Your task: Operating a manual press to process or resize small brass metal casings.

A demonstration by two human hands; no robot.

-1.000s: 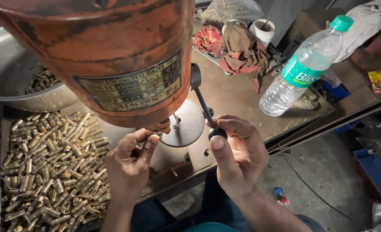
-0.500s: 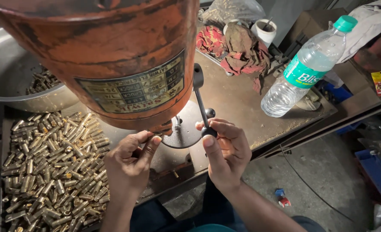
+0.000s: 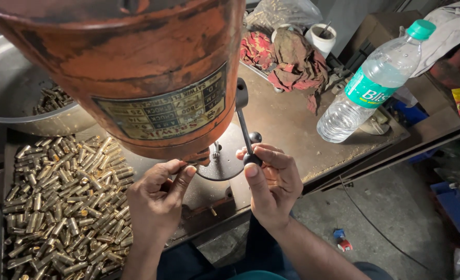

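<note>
Head view: orange bench drill press (image 3: 136, 67) fills upper left of frame. Right hand (image 3: 271, 186), centre frame, closed around black feed lever knob (image 3: 252, 158); lever now swung lower and nearer the body than a second ago, judged a downstroke of the spindle. Left hand (image 3: 157, 199) pinches something small beneath the chuck; item itself hidden by fingers. Loose brass casings (image 3: 59, 207) heaped at lower left; steel bowl (image 3: 12, 98) upper left; plastic water bottle (image 3: 375, 83) upper right; red rags (image 3: 287, 59) top centre.
</note>
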